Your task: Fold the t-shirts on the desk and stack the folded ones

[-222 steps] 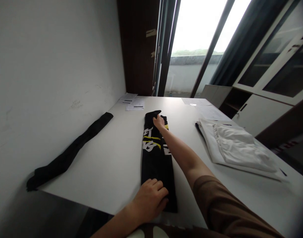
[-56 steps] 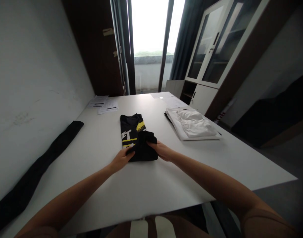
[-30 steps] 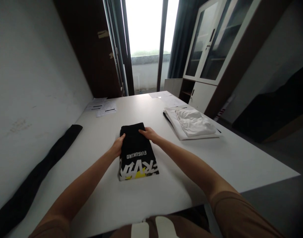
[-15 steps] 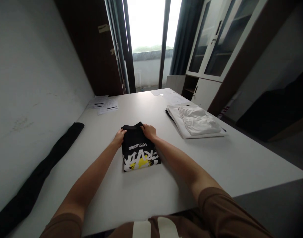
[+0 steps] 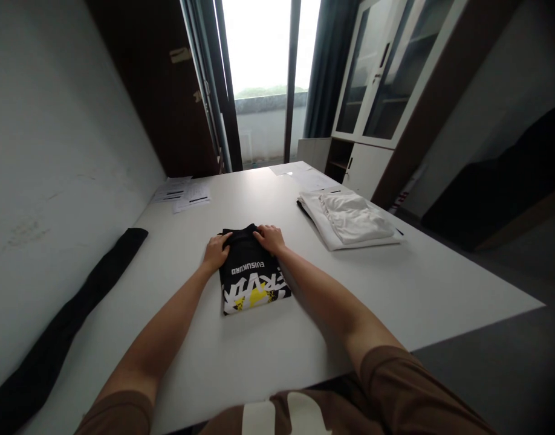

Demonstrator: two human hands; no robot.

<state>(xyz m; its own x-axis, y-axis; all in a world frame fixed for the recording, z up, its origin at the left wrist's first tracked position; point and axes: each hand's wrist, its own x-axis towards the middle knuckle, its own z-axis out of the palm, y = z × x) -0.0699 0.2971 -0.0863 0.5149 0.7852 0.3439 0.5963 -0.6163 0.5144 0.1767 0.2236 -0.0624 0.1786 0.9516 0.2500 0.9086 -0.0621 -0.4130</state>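
Observation:
A folded black T-shirt [image 5: 251,266] with white lettering and a yellow print lies on the white table in front of me, its collar at the far end. My left hand [image 5: 217,249] holds the shirt's far left corner, thumb on top of the cloth near the collar. At the far right corner, my right hand [image 5: 270,237] grips the fabric with bent fingers and the thumb toward the collar. Parts of the fingers are hidden behind the shirt's edges.
Folded white garments [image 5: 350,220] are stacked on the right of the table [image 5: 205,368]. A long black cloth piece [image 5: 87,302] lies along the left wall. Papers [image 5: 182,194] rest at the far left, with more sheets [image 5: 305,176] at the far end. A white cabinet [image 5: 372,163] stands beyond.
My left hand has shifted from pinching the shirt's side edge to lying further over its corner. The right hand stays at the collar's other side. The view has turned slightly right.

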